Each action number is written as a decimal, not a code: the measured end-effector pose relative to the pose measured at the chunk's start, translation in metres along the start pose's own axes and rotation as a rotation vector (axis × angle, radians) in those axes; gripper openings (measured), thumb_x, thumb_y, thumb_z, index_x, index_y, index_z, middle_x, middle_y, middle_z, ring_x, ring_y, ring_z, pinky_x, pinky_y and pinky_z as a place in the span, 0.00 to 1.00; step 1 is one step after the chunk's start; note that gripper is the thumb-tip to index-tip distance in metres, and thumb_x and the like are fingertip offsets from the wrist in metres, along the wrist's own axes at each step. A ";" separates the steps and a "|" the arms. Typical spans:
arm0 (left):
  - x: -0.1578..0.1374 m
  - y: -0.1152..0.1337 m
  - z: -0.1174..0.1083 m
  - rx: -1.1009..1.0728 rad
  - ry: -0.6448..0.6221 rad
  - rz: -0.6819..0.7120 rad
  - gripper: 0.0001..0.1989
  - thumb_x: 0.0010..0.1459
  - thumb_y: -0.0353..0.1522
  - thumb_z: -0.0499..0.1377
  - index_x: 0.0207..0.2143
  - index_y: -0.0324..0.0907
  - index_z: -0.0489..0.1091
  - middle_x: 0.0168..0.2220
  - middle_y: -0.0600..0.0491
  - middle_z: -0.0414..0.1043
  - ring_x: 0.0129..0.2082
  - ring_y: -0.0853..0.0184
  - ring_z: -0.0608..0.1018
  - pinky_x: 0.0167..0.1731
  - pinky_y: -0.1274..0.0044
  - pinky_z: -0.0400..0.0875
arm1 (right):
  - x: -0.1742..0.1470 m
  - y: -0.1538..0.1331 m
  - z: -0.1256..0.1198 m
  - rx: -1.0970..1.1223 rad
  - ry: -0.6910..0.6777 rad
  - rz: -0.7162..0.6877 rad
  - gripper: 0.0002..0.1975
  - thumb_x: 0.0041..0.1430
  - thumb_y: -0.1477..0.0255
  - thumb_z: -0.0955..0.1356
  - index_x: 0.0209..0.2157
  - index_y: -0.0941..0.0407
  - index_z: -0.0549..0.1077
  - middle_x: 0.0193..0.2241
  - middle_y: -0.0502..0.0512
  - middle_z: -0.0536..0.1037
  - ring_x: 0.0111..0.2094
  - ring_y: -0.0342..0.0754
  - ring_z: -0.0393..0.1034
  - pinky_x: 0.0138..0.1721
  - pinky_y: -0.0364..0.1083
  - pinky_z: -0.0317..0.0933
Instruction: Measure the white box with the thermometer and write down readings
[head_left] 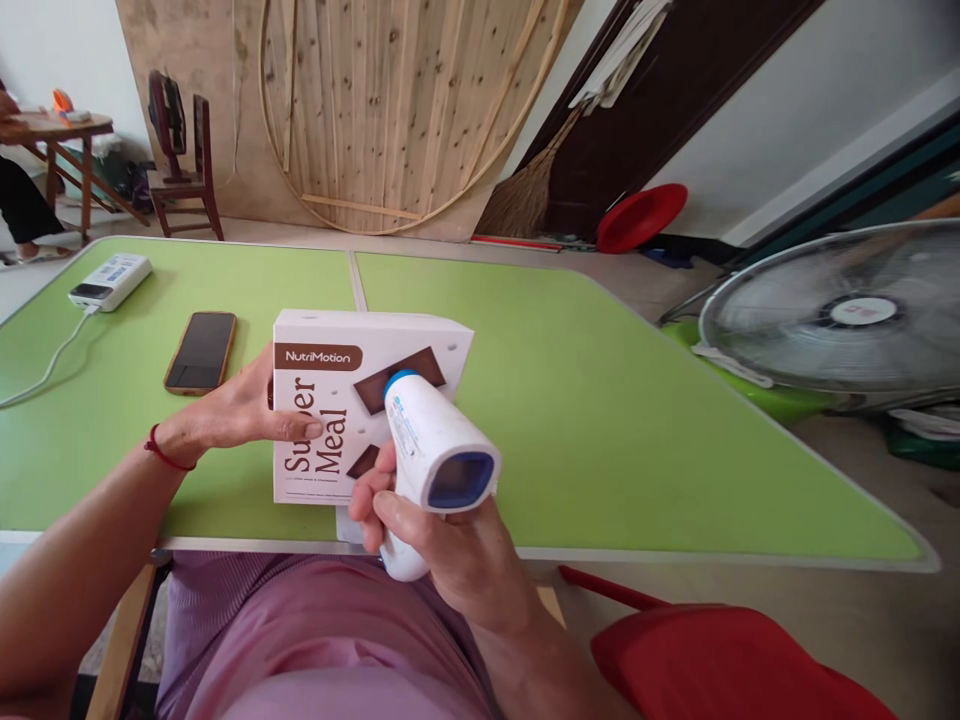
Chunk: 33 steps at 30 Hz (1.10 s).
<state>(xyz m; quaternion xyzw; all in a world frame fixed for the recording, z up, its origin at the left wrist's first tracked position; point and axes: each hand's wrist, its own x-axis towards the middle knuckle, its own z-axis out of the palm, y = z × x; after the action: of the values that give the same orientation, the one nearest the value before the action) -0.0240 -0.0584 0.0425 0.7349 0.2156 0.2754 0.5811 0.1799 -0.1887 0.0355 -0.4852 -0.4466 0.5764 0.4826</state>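
Note:
A white cardboard box (315,385) printed "NutriMotion Super Meal" stands upright on the green table, its front towards me. My left hand (244,400) grips its left side, thumb across the front and the other fingers hidden behind. Wrapped round the handle of a white infrared thermometer (427,430) is my right hand (442,540). The thermometer's blue-ringed nose points at the box front, near the brown bar picture; whether it touches I cannot tell. Its screen faces me and looks dark.
On the green table (637,430) lie a phone (201,350) and a white power bank (111,282) with a cable. A large fan (840,310) stands at the right, a red chair (735,660) below. Another person's leg (26,205) shows at far left.

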 end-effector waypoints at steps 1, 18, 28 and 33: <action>0.000 0.001 0.000 0.010 0.006 -0.004 0.35 0.55 0.36 0.71 0.62 0.39 0.63 0.45 0.44 0.79 0.42 0.60 0.81 0.33 0.77 0.79 | 0.000 0.000 0.000 0.010 0.002 0.003 0.05 0.51 0.68 0.71 0.28 0.54 0.72 0.22 0.49 0.77 0.22 0.44 0.68 0.25 0.45 0.62; -0.001 0.014 0.002 0.022 -0.032 -0.161 0.27 0.52 0.38 0.72 0.52 0.40 0.70 0.45 0.46 0.79 0.43 0.59 0.81 0.37 0.73 0.78 | -0.001 0.003 -0.015 -0.001 -0.072 -0.084 0.04 0.55 0.69 0.71 0.32 0.54 0.72 0.23 0.47 0.73 0.21 0.42 0.64 0.23 0.44 0.63; 0.000 0.019 0.001 -0.015 -0.068 -0.187 0.36 0.53 0.34 0.70 0.62 0.43 0.63 0.51 0.44 0.78 0.49 0.56 0.80 0.41 0.72 0.78 | 0.030 0.001 -0.136 -0.771 0.279 -0.318 0.23 0.49 0.63 0.74 0.49 0.52 0.77 0.46 0.60 0.82 0.45 0.61 0.77 0.43 0.54 0.73; -0.001 0.019 0.001 0.028 -0.067 -0.179 0.27 0.54 0.36 0.71 0.55 0.41 0.69 0.45 0.46 0.79 0.46 0.58 0.80 0.39 0.74 0.77 | 0.058 0.013 -0.177 -1.305 0.115 -0.318 0.25 0.55 0.71 0.65 0.56 0.55 0.74 0.44 0.62 0.82 0.44 0.61 0.76 0.45 0.57 0.69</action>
<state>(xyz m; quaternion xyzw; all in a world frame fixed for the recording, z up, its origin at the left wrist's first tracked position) -0.0240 -0.0642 0.0610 0.7296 0.2645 0.1945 0.5999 0.3496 -0.1253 -0.0076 -0.6357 -0.7430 0.0836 0.1922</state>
